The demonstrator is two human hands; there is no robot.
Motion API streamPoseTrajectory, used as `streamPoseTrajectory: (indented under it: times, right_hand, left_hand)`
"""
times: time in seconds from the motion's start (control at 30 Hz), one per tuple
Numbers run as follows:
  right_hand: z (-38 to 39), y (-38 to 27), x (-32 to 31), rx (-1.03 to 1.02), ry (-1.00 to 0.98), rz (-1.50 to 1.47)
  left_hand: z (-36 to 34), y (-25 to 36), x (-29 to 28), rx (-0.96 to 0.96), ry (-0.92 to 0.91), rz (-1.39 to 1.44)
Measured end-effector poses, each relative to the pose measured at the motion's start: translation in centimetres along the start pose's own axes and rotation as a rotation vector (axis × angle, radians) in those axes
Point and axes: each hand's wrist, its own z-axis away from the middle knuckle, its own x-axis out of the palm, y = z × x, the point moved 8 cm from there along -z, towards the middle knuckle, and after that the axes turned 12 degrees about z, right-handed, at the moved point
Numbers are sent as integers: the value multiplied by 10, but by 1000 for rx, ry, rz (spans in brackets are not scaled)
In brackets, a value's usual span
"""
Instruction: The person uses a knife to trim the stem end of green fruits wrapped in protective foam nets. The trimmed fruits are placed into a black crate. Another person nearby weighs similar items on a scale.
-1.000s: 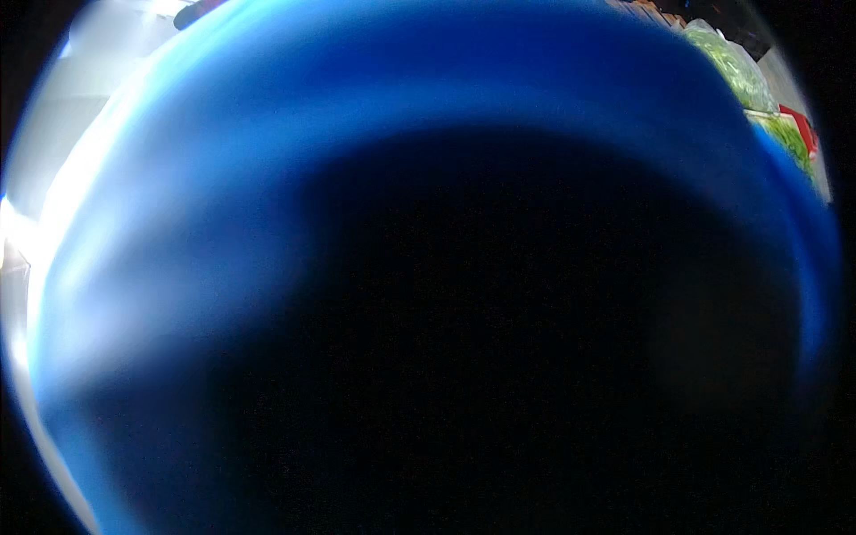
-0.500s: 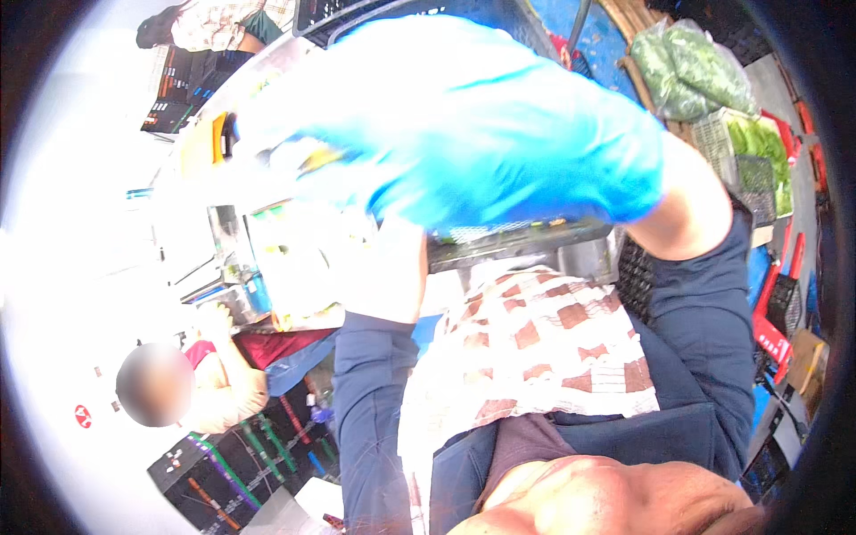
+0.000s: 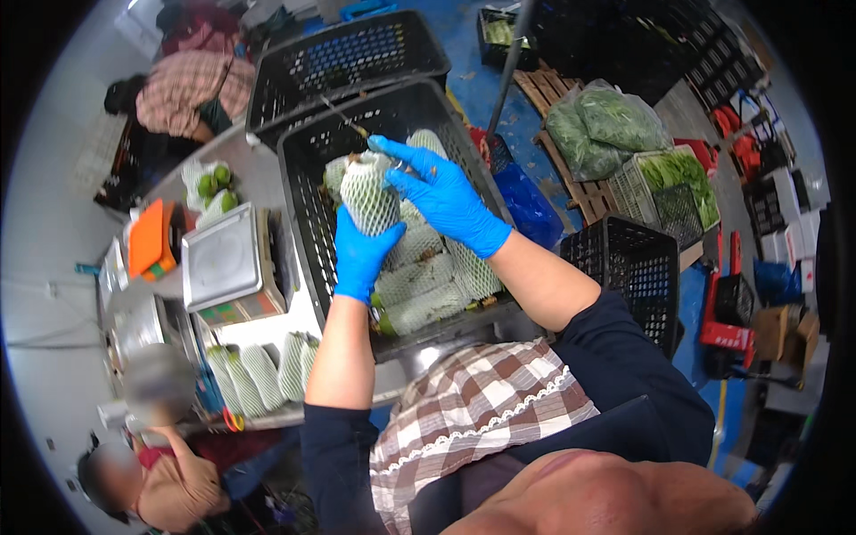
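Observation:
A pale piece of produce in white foam netting point(image 3: 370, 198) is upright in my blue-gloved left hand point(image 3: 364, 251), whose fingers wrap its lower part. My gloved right hand point(image 3: 441, 196) grips near its top with the thumb, index finger stretched above. A thin dark stick-like piece point(image 3: 343, 116) lies beyond the fingertips; I cannot tell what it is. Below both hands, a black perforated crate point(image 3: 308, 267) holds several more netted pieces point(image 3: 423, 303).
Left, a steel table point(image 3: 165, 192) carries a scale point(image 3: 218, 254), orange tray point(image 3: 150, 241), green produce and netted pieces. Black crates point(image 3: 624, 267) stand behind and right, near bagged greens point(image 3: 606, 134) on a pallet. Co-workers point(image 3: 192, 89) point(image 3: 174, 490) work at the left. A pole point(image 3: 508, 76) rises behind.
A second ago blurred blue filled the view; half a second ago an overexposed blue mass hid the crate. Now my gloved hands are lower, clearly seen, holding the netted piece above the crate.

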Motion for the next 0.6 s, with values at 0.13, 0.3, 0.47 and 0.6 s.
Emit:
streamPoseTrajectory:
  times: [0.13,0.3,0.47,0.6]
  right_hand:
    - [3,12,-15,92,68,-6]
    - [4,39,-12,297,7,-44]
    - [6,35,0,204,-29,-56]
    - [2,42,-9,168,52,-16]
  left_hand:
    - [1,1,5,-32,8,95]
    - [3,2,18,-40,-75,175]
    - [6,0,25,-118,-126,343]
    - [7,3,26,-86,-142,248]
